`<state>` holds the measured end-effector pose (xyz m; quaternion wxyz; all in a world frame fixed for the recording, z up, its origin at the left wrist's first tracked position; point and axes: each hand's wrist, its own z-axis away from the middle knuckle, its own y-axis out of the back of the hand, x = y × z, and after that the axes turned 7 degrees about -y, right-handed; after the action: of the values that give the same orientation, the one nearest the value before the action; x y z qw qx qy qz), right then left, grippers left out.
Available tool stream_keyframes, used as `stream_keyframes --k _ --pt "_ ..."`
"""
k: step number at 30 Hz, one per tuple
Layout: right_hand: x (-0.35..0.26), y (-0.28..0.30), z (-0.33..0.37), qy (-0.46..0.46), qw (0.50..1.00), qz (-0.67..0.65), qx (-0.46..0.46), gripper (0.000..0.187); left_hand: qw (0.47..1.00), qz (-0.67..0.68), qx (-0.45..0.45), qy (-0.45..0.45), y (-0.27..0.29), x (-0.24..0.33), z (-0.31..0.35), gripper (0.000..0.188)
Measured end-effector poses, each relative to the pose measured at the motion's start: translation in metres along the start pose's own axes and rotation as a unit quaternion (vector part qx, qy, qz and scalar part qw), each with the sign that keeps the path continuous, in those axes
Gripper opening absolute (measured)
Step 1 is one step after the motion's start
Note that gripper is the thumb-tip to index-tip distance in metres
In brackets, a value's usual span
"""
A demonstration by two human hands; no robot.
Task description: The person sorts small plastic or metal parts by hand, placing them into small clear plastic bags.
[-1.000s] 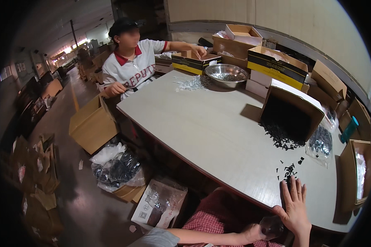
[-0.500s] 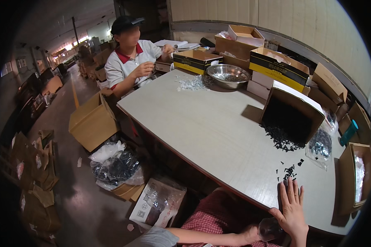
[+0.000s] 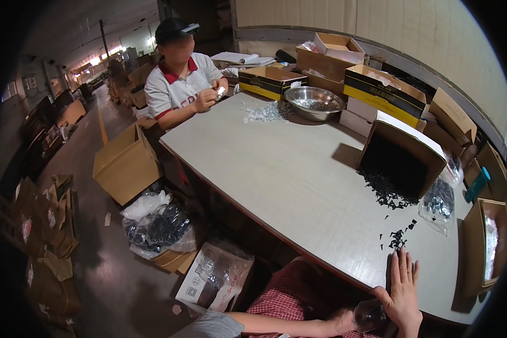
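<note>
My right hand (image 3: 403,287) lies on the pale table near its front edge, palm down, fingers stretched out. Its fingertips reach a small scatter of black screw-like pieces (image 3: 399,239). Below the table edge, my left hand (image 3: 343,322) is closed on the side of a clear plastic holder (image 3: 369,316) with a round mouth; whether it is a cup or a bag I cannot tell. Beyond my right hand, a tipped cardboard box (image 3: 400,160) spills a larger heap of the same black pieces (image 3: 394,194) onto the table.
Across the table (image 3: 265,158) a co-worker (image 3: 180,84) handles something small and whitish. Near them are a metal bowl (image 3: 314,115) and silvery pieces (image 3: 267,111). Boxes (image 3: 383,93) line the back. A plastic bag (image 3: 436,203) and an open box (image 3: 486,248) are at right.
My right hand has slid slightly back toward the table's front edge, fingers still spread. My left hand keeps its hold. The co-worker's hands have come together.
</note>
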<state>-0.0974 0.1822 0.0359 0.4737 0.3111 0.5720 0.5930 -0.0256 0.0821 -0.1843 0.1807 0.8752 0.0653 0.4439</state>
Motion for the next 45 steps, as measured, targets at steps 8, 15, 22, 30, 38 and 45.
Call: stream_keyframes --k 8,15,22,30,38,45 --pt "0.005 -0.003 0.002 -0.026 1.000 0.013 0.008 0.111 0.966 0.114 -0.106 0.207 0.019 0.018 -0.008 0.088" --pt "0.004 -0.007 0.007 -0.003 1.000 0.025 0.012 0.112 0.989 0.138 0.008 0.051 0.001 0.005 -0.003 0.085" --pt "0.003 -0.005 0.007 -0.012 1.000 0.017 0.007 0.113 0.989 0.094 -0.058 0.097 0.019 0.019 -0.008 0.077" --pt "0.008 -0.007 0.015 -0.003 1.000 0.029 0.010 0.113 0.979 0.075 -0.124 0.141 0.024 0.027 -0.013 0.059" --pt "0.021 -0.003 0.024 -0.025 0.999 0.016 0.014 0.110 0.997 0.000 -0.063 -0.049 0.010 0.017 -0.011 0.052" --pt "0.016 0.002 0.018 0.117 0.967 0.097 0.205 0.065 0.868 -0.405 0.024 -0.285 0.008 0.003 -0.014 0.041"
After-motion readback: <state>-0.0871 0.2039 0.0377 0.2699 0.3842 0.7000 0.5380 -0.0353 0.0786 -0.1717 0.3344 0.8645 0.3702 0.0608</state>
